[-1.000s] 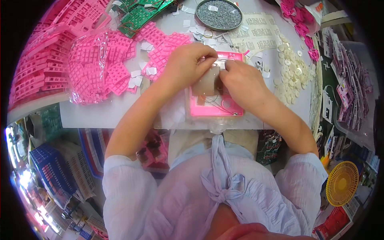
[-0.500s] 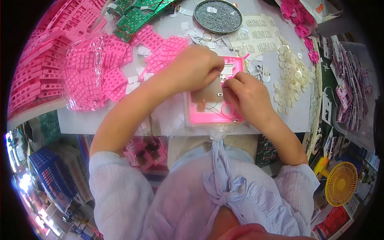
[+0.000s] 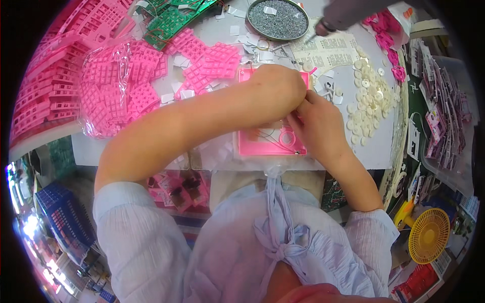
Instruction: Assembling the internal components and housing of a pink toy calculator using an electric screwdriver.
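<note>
On the table in front of me lies a pink plastic case (image 3: 265, 147), open side up, with thin wires and a ring-shaped part showing in its lower end. My left hand (image 3: 279, 87) is over its upper half, the back of the hand hiding its fingers and much of the case. At the case's right edge my right hand (image 3: 319, 121) has its fingers bent together, their tips meeting the left hand. What they hold, if anything, is hidden. A dark grey tool with a thin tip, resembling a power screwdriver (image 3: 348, 15), hangs at the upper right.
A round tin of small metal screws (image 3: 278, 20) stands at the back. Pink keypad pieces (image 3: 209, 65), a clear bag of more (image 3: 113, 91) and green circuit boards (image 3: 177, 22) lie left. White round discs (image 3: 371, 96) and a printed sheet (image 3: 328, 53) are right. A yellow fan (image 3: 428, 236) stands lower right.
My left hand has moved right and now covers the upper case, close against the right hand. The right hand has shifted only slightly. The dark grey tool has come into view at the upper right.
</note>
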{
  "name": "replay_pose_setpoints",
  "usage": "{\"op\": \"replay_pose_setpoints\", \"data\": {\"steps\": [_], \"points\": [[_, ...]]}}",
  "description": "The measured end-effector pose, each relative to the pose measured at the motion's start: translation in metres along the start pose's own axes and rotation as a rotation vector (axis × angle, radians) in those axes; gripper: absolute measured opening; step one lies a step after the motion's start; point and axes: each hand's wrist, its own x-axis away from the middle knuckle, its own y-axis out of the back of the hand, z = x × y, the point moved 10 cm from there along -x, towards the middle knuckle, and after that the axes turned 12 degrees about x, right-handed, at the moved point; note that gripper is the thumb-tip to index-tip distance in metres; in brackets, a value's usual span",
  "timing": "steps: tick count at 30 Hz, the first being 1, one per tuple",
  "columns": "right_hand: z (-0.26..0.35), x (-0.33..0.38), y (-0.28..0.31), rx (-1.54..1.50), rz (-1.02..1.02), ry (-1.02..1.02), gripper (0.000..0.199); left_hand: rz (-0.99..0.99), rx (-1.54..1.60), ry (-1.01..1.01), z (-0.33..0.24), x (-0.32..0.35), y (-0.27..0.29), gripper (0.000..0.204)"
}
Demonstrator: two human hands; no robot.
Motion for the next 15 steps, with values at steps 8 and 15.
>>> {"op": "replay_pose_setpoints", "data": {"steps": [8,15], "points": [[0.009,-0.017,0.003,0.313,0.071,0.149,0.009,-0.189,0.155,0.169,0.051,-0.014,0.010,0.019],[0.006,-0.019,0.011,-0.042,0.003,0.210,0.007,-0.140,0.115,0.243,0.065,-0.013,0.016,0.020]]}}
